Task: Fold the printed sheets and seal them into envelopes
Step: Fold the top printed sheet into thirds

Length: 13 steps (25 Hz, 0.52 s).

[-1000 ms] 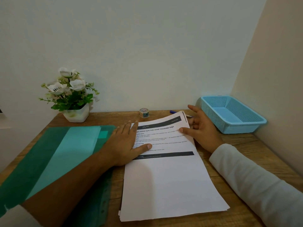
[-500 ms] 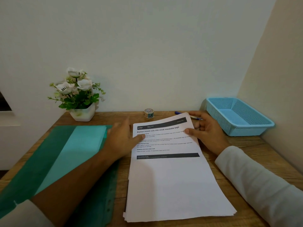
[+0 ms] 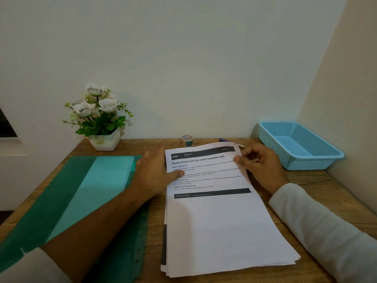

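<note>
Both hands are on the stack of printed sheets (image 3: 220,221), which lies flat on the wooden desk (image 3: 306,186) right in front of the person. The left hand (image 3: 155,172) lies spread and flat at the stack's left edge, thumb pressed onto the top page just under the heading, fingers loose and gripping nothing. The right hand (image 3: 259,166) has the far right corner: thumb on top of the page, curled fingers beside and under the edge, so it is pinching the top sheet there, and that corner looks a touch raised off the pile. Just past the right hand's knuckles a pen (image 3: 234,142) pokes out from behind the paper. Between the two hands and farther back, near the wall, stands a small roll of tape (image 3: 187,140). Out beyond the right hand sits a blue basket (image 3: 330,158). Beside and under the left forearm lies a green folder (image 3: 67,193) with lighter sheets inside. Beyond the left hand's fingertips, a potted plant (image 3: 100,119).
</note>
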Each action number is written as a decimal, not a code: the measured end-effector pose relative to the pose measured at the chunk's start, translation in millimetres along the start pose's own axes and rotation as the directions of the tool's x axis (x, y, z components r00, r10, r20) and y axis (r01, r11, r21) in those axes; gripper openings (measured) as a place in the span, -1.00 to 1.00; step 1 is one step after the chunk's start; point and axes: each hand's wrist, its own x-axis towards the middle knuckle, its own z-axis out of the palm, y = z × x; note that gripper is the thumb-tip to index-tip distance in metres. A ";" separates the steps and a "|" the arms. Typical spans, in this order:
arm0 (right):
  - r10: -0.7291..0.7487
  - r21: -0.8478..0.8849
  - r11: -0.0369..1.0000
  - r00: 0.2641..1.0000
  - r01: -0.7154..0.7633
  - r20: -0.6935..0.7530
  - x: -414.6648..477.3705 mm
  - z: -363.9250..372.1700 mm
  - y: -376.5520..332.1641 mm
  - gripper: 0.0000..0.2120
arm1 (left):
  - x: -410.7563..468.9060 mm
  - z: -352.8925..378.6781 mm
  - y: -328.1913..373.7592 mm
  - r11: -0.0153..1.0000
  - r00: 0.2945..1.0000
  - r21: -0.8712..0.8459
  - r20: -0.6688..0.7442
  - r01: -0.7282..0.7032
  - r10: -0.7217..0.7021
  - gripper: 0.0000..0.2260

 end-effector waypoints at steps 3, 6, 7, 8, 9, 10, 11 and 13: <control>0.008 0.007 1.000 1.000 -0.008 0.005 -0.3 -0.9 -1.5 -0.84 | -0.9 0.5 0.3 0.993 0.995 -0.118 -0.097 -0.012 0.001 -0.06; 0.029 0.042 0.999 0.998 -0.031 0.052 0.0 -1.2 -1.2 -0.82 | -5.1 -3.3 4.2 0.957 0.980 -0.290 -0.198 -0.027 -0.032 -0.25; 0.025 0.042 0.999 0.998 -0.027 0.054 0.1 -1.3 -1.2 -0.82 | -5.7 -5.1 5.5 0.952 0.974 -0.304 -0.223 -0.031 -0.039 -0.33; 0.022 0.041 0.999 0.998 -0.024 0.054 0.3 -1.6 -1.1 -0.82 | -5.0 -5.8 5.1 0.948 0.969 -0.316 -0.242 -0.038 -0.042 -0.41; 0.024 0.044 0.999 0.998 -0.027 0.057 0.4 -1.9 -1.3 -0.83 | -4.1 -6.8 5.2 0.943 0.966 -0.330 -0.254 -0.038 -0.050 -0.52; 0.024 0.049 0.998 0.998 -0.027 0.061 0.6 -2.1 -1.0 -0.83 | -2.8 -7.5 4.4 0.938 0.963 -0.345 -0.262 -0.034 -0.062 -0.65; 0.023 0.051 0.998 0.998 -0.027 0.066 0.2 -2.2 -1.7 -0.83 | -2.0 -8.4 4.4 0.935 0.962 -0.355 -0.261 -0.023 -0.076 -0.77; 0.021 0.052 0.998 0.997 -0.025 0.072 0.0 -2.0 -3.2 -0.84 | -1.7 -9.6 4.4 0.935 0.964 -0.355 -0.254 -0.011 -0.084 -0.87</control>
